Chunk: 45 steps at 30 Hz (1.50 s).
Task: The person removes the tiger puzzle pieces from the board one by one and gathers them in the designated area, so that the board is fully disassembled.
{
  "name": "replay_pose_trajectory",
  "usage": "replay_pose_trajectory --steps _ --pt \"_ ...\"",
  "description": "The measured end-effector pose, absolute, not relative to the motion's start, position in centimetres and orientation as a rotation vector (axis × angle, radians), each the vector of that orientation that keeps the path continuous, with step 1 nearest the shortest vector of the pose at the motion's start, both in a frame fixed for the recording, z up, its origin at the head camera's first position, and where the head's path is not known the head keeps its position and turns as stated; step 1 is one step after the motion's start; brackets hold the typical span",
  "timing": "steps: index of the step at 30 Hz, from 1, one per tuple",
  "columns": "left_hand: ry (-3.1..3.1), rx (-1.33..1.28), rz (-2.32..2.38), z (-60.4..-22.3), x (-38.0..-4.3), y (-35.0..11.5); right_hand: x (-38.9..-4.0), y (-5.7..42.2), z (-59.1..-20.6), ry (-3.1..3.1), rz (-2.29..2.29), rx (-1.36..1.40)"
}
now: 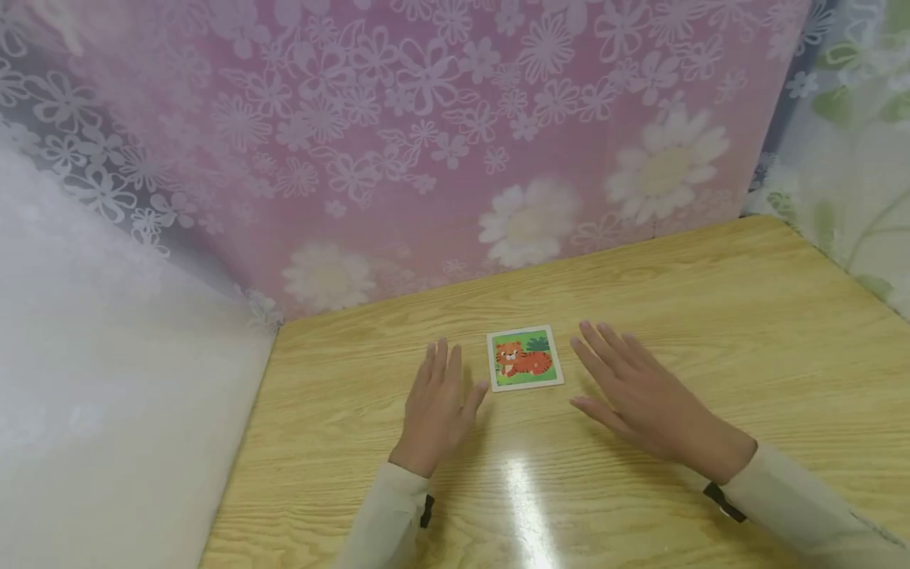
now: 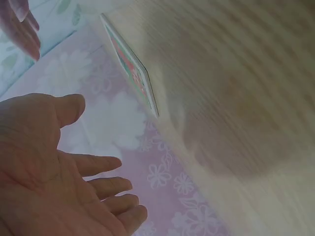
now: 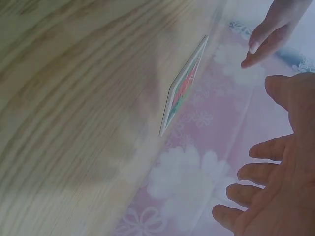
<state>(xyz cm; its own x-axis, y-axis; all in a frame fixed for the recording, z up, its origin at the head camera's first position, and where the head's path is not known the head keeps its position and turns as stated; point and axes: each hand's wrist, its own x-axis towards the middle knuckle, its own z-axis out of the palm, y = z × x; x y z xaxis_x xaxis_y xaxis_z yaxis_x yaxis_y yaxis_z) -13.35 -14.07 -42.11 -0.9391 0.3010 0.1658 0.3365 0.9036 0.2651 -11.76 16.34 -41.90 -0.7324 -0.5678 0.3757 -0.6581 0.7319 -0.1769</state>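
A square tiger picture puzzle [image 1: 525,358] with a pale border lies flat on the wooden table [image 1: 341,490]. To its left, my left hand [image 1: 437,407] hovers palm down with fingers extended and holds nothing. On the other side my right hand [image 1: 643,399] is likewise spread above the table, its fingers pointing toward the puzzle. In the left wrist view the puzzle [image 2: 130,66] shows edge-on, apart from the left hand [image 2: 54,172]. The right wrist view also has a gap between the puzzle [image 3: 184,86] and the right hand [image 3: 275,167].
A pink floral curtain [image 1: 426,158] hangs along the table's back edge. White sheeting [image 1: 121,379] borders the left side, and a pale leaf-patterned curtain [image 1: 867,174] borders the right. Light glares off the tabletop in front of the puzzle.
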Motion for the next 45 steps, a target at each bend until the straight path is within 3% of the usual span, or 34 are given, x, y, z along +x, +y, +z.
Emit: replay_pose_trajectory --steps 16,45 --pt "-3.088 -0.459 -0.603 -42.6 -17.9 -11.9 -13.5 14.3 -41.8 -2.672 0.436 1.083" --pt "-3.06 -0.288 -0.896 -43.9 -21.5 -9.6 -18.6 11.8 -43.9 -2.86 0.603 1.206"
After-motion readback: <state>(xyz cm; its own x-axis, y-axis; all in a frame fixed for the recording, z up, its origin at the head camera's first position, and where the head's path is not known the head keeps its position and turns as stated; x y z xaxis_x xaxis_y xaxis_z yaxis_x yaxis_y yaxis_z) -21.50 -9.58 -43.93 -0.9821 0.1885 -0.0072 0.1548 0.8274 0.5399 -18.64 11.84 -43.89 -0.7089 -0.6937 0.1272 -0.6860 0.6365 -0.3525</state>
